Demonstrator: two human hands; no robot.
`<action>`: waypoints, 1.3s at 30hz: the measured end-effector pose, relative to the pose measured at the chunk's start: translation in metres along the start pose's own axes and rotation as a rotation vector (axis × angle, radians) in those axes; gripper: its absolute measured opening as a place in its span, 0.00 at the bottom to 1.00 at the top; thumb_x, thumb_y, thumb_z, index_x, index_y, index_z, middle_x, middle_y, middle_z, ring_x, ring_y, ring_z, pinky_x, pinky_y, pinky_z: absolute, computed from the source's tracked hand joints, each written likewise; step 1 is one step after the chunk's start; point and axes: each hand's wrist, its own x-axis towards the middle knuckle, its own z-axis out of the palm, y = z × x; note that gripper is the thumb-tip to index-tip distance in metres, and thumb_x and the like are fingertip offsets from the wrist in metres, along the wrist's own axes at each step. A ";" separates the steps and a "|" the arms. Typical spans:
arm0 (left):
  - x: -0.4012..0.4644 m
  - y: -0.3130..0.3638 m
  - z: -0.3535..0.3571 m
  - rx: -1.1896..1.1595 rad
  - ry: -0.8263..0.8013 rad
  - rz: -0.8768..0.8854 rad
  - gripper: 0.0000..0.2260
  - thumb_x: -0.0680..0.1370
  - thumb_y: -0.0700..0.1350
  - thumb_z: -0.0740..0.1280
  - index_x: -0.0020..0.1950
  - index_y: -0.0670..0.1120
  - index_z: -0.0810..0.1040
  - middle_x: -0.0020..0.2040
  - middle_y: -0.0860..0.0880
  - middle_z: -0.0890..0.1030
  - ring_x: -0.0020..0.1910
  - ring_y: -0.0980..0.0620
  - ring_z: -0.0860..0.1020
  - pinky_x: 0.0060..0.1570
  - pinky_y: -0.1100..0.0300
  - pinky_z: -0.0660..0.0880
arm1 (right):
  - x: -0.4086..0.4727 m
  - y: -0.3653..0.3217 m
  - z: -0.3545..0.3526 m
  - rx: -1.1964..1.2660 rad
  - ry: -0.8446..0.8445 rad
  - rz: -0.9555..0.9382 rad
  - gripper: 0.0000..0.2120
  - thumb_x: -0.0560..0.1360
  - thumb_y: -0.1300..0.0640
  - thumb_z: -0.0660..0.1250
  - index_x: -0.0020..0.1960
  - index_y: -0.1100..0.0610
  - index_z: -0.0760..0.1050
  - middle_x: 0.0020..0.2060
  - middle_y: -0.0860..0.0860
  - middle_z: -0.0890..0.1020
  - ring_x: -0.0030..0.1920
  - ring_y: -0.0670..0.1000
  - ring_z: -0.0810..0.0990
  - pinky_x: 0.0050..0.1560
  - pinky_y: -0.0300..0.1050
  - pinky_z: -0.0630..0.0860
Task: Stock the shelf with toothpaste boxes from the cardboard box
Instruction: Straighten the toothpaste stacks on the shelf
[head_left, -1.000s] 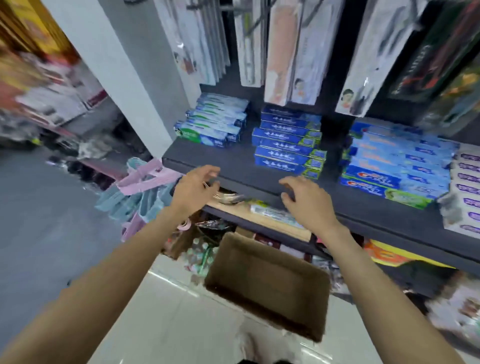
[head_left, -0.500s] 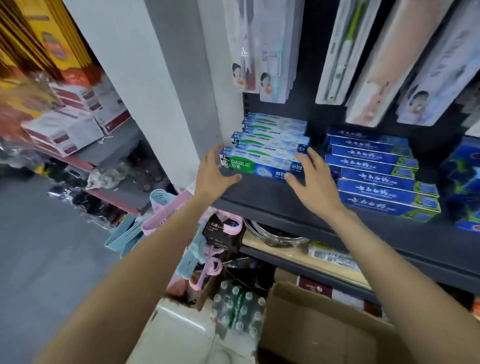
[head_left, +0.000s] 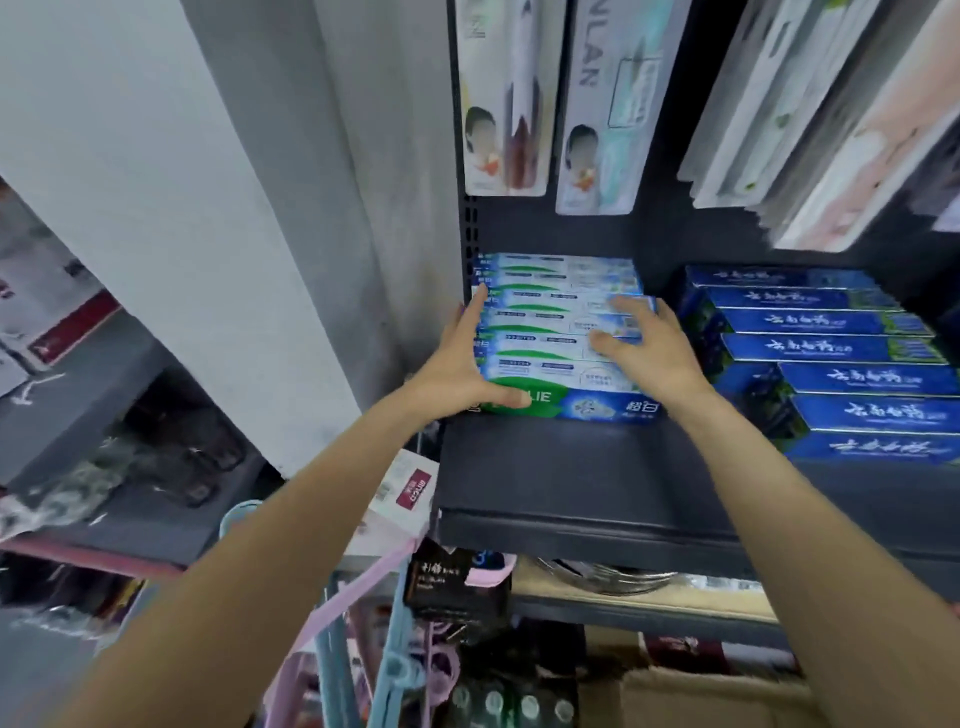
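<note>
Your left hand (head_left: 457, 364) lies spread against the left end of the stepped stack of green-and-white toothpaste boxes (head_left: 558, 332), fingers straight along its side, thumb across the front lowest box. Your right hand (head_left: 641, 345) rests flat and open on top of that stack, toward its right end. The stack sits at the left back of the dark grey shelf (head_left: 571, 483). Right of the stack, just beside it, stands a stepped stack of dark blue boxes (head_left: 831, 358). Below the stack, past the shelf, the brown cardboard box (head_left: 691, 696) shows partly.
</note>
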 end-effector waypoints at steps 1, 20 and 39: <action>0.001 -0.001 0.000 -0.020 -0.005 0.007 0.62 0.53 0.55 0.82 0.76 0.60 0.44 0.77 0.52 0.55 0.75 0.52 0.59 0.73 0.47 0.60 | 0.000 -0.001 0.000 -0.015 -0.004 0.004 0.28 0.74 0.48 0.67 0.72 0.49 0.66 0.75 0.54 0.58 0.75 0.52 0.57 0.72 0.49 0.59; 0.062 0.020 -0.009 -0.346 0.146 -0.097 0.31 0.79 0.49 0.63 0.78 0.51 0.51 0.72 0.54 0.66 0.65 0.55 0.71 0.60 0.63 0.66 | 0.047 -0.015 -0.004 0.000 -0.153 -0.001 0.29 0.77 0.49 0.65 0.74 0.47 0.59 0.73 0.55 0.59 0.71 0.56 0.63 0.66 0.41 0.60; -0.025 0.013 -0.003 -0.598 0.343 -0.066 0.22 0.78 0.44 0.65 0.72 0.52 0.67 0.63 0.57 0.77 0.61 0.59 0.76 0.63 0.62 0.71 | -0.071 0.010 -0.016 0.137 0.034 -0.115 0.28 0.76 0.47 0.64 0.73 0.45 0.60 0.73 0.45 0.63 0.74 0.43 0.56 0.70 0.40 0.56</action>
